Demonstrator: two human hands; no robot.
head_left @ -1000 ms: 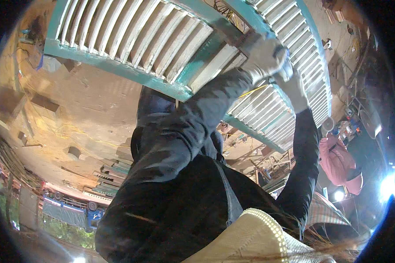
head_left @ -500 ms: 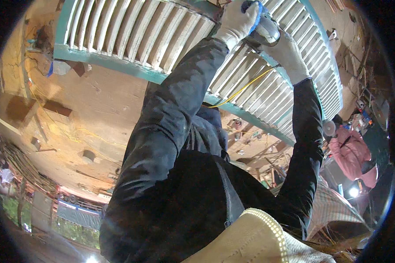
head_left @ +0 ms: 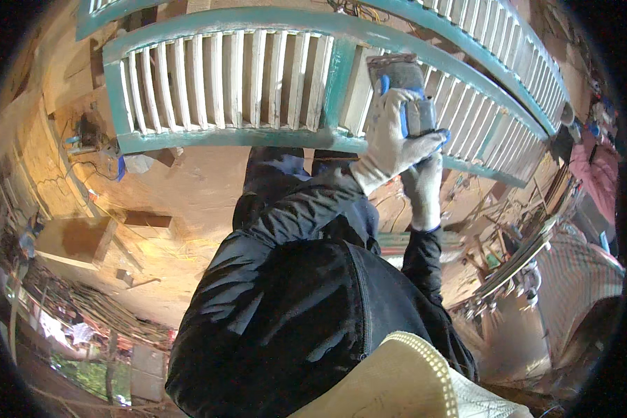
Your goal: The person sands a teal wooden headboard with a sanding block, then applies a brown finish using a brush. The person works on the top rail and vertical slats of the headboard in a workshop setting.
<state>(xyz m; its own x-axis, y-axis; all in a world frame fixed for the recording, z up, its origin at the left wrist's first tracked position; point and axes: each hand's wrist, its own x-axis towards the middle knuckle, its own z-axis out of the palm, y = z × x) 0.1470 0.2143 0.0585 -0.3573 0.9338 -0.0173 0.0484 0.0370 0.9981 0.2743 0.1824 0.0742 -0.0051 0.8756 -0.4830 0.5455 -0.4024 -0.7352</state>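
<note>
My left hand [head_left: 385, 145], in a white and blue work glove, is wrapped round a blue and grey handheld power sander [head_left: 418, 117]. The sander is tilted up, with its worn, flat grey end away from me. Just below, my right hand [head_left: 425, 187], gloved too, closes on the sander's near end; most of its fingers are hidden. Beneath the tool lies a louvred wooden shutter [head_left: 339, 90] with a teal frame and whitish slats. The sander hangs over its crossbar and the slats to the right; whether it touches them I cannot tell.
A second teal louvred shutter [head_left: 467, 52] lies beyond the first. A wooden box [head_left: 76, 240] stands on the dusty floor at left. Scrap sticks [head_left: 519, 261] are piled at right. A person in pink [head_left: 595, 171] is at the far right edge.
Both hands have come back toward me with the sander, from the far shutter to the near one. My arms are more bent, and the view has shifted.
</note>
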